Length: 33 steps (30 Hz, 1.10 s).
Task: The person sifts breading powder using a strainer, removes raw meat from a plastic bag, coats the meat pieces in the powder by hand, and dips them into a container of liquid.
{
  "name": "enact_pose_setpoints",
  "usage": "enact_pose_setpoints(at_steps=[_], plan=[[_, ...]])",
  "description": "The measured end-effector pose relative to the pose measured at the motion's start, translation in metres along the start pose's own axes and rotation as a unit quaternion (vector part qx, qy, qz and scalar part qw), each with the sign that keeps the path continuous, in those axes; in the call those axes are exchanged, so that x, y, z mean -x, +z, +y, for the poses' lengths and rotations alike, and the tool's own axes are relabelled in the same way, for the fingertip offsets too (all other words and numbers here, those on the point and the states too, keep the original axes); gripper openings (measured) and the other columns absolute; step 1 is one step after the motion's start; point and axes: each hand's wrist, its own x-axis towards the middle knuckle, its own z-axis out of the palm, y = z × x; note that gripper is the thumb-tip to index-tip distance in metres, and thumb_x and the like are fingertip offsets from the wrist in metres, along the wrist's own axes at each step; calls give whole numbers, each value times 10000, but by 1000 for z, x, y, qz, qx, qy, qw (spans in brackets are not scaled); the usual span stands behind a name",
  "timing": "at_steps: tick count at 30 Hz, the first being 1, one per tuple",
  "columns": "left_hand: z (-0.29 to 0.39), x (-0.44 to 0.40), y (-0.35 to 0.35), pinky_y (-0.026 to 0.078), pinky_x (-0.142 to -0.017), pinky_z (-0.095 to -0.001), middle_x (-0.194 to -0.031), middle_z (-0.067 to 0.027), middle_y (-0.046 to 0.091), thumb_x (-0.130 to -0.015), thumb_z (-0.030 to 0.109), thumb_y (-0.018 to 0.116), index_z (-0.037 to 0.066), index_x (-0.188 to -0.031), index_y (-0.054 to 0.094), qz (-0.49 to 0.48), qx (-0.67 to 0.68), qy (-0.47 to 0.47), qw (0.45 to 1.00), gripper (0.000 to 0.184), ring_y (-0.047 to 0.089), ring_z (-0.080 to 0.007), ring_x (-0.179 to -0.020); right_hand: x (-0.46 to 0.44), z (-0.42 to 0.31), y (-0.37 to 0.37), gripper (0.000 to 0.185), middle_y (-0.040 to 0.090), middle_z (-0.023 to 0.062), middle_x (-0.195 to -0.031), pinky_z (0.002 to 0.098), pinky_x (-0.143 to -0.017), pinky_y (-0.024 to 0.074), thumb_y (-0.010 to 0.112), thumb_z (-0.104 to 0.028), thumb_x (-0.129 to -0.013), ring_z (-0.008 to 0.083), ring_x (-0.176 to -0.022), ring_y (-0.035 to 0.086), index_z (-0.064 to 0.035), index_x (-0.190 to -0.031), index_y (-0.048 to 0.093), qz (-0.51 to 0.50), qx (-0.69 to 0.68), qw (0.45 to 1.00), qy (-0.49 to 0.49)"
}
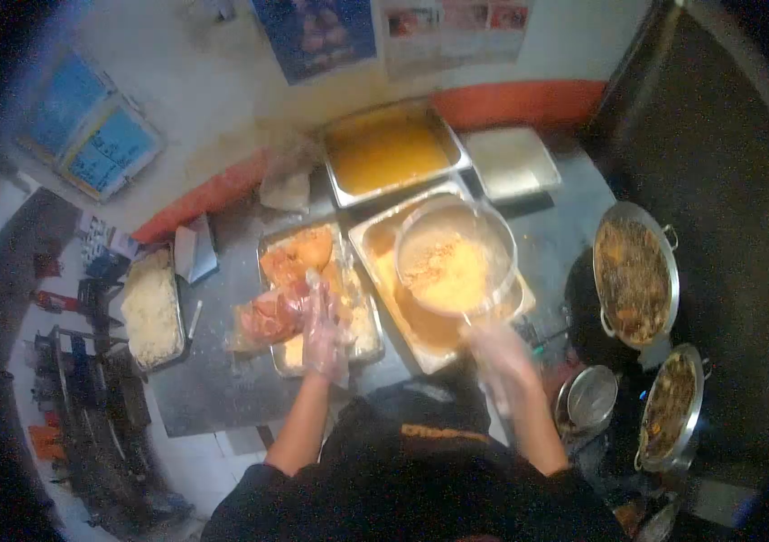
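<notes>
Both hands are in clear gloves. The left hand has its fingers stretched forward against the red meat; whether it grips the piece or only rests on it cannot be told. The right hand is blurred, but is closed at the handle of the round sieve, with its fingers bent. The sieve is above the breading tray, slightly tilted, and contains yellow crumbs with browner lumps at one side. Contact between sieve and tray cannot be confirmed.

The red meat lies over the left part of the meat tray, overhanging its edge. An orange-coated piece lies at the far end of the same tray.

Both trays stand side by side on the worktop. Behind the breading tray is a metal pan of orange liquid, with a pale flat container to its right. At the far left is a tray of white powder. Two large pots stand at the right, beyond the worktop.
</notes>
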Motion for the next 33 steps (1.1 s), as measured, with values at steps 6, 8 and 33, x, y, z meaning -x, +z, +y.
enact_pose_setpoints(at_steps=[6, 8, 33], plan=[[-17, -5, -8, 250, -1087, -504, -1557, -51, 87, -725, 88, 545, 157, -1495, 90, -55, -8, 20, 998, 898, 145, -312, -1414, -2, 18, -16, 214, 615, 58, -800, 313, -648, 436, 603, -207, -819, 189, -753, 559, -30, -938, 622, 36, 111, 992, -41], [-16, 2, 2, 280, -1059, -511, -1550, -30, 105, -676, 81, 557, 193, -1496, 102, -52, -17, 4, 999, 945, 167, -311, -1401, -12, 13, -7, 249, 627, 73, -855, 315, -651, 460, 617, -213, -808, 177, -741, 574, -57, -1003, 616, 34, 108, 992, 52], [-25, -34, 3, 504, -838, -273, -1534, -25, 175, -830, 9, 447, 135, -1479, 186, -65, 18, 57, 996, 711, 284, -282, -1361, -4, 40, -14, 265, 575, 82, -964, 325, -778, 406, 582, -197, -819, 193, -909, 526, -55, -1042, 564, 23, 83, 994, -67]])
